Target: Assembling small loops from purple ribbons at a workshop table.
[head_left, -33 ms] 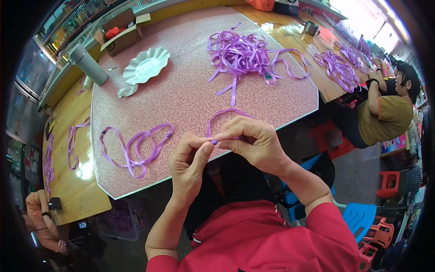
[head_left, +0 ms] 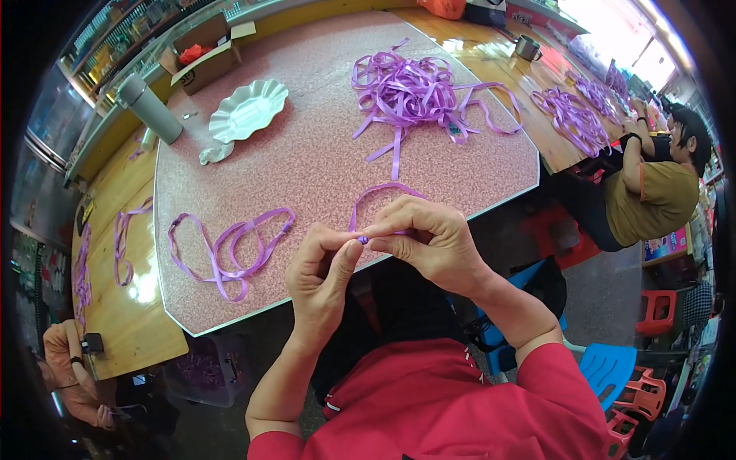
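At the table's near edge, my left hand (head_left: pixel 320 264) and my right hand (head_left: pixel 425 241) meet fingertip to fingertip. Both pinch a purple ribbon (head_left: pixel 376 188), whose loop lies on the tabletop just beyond my fingers. A small darker purple lump (head_left: pixel 362 240), a knot or a bead, shows between the thumbs. To the left of my hands lies a looped purple ribbon (head_left: pixel 230 244) with dark spots along it. Farther off, a tangled pile of purple ribbons (head_left: pixel 406 92) rests on the pink speckled table (head_left: pixel 307 176).
A scalloped pale dish (head_left: pixel 247 110), a grey-green flask (head_left: pixel 149 111) and an open cardboard box (head_left: pixel 208 57) stand at the back left. More ribbons (head_left: pixel 571 119) and a metal mug (head_left: pixel 527 47) are on the wooden table at right. Co-workers sit at right (head_left: pixel 655 188) and lower left (head_left: pixel 73 368).
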### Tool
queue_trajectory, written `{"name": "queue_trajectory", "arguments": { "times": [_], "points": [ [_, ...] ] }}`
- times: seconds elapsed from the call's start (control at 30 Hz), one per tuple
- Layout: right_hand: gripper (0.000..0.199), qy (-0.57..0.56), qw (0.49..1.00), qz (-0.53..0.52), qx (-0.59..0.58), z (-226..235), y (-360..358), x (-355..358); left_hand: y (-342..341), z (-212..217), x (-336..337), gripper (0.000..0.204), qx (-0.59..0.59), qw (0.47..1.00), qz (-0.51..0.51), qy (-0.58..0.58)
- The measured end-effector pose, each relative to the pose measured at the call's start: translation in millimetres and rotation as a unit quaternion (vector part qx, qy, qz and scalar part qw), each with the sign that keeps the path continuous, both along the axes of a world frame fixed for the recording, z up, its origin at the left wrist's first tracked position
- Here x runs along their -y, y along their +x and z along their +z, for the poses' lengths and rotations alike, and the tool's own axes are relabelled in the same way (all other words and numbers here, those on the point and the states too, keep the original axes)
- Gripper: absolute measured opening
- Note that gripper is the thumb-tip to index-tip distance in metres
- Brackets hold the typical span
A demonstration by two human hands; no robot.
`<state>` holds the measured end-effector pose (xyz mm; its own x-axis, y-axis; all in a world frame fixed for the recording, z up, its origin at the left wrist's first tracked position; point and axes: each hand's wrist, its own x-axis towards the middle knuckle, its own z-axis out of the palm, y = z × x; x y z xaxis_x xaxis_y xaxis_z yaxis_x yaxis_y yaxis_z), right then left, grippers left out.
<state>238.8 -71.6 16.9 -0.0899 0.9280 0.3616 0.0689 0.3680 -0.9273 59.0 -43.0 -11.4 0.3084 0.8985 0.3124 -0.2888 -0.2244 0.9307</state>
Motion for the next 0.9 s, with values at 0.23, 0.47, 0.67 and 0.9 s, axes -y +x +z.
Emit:
{"name": "queue_trajectory", "arguments": {
  "times": [0.23, 0.47, 0.67, 0.9],
  "points": [
    [0.015, 0.087, 0.992, -0.032, 0.090, 1, 2, -3, 1, 4, 2, 0.006, -0.103, 0.986, 0.075, 0.111],
    [0.015, 0.106, 0.984, -0.019, 0.138, 4, 5, -4, -6, 8, -4, 0.007, -0.140, 0.979, 0.063, 0.131],
    [0.012, -0.039, 0.997, 0.053, 0.029, 2, 14, -7, -9, 18, -7, 0.009, -0.209, 0.953, 0.055, 0.213],
    [0.008, -0.174, 0.979, 0.097, -0.041, 8, 14, -9, -13, 18, -14, 0.009, -0.202, 0.949, 0.012, 0.242]
  ]
}}
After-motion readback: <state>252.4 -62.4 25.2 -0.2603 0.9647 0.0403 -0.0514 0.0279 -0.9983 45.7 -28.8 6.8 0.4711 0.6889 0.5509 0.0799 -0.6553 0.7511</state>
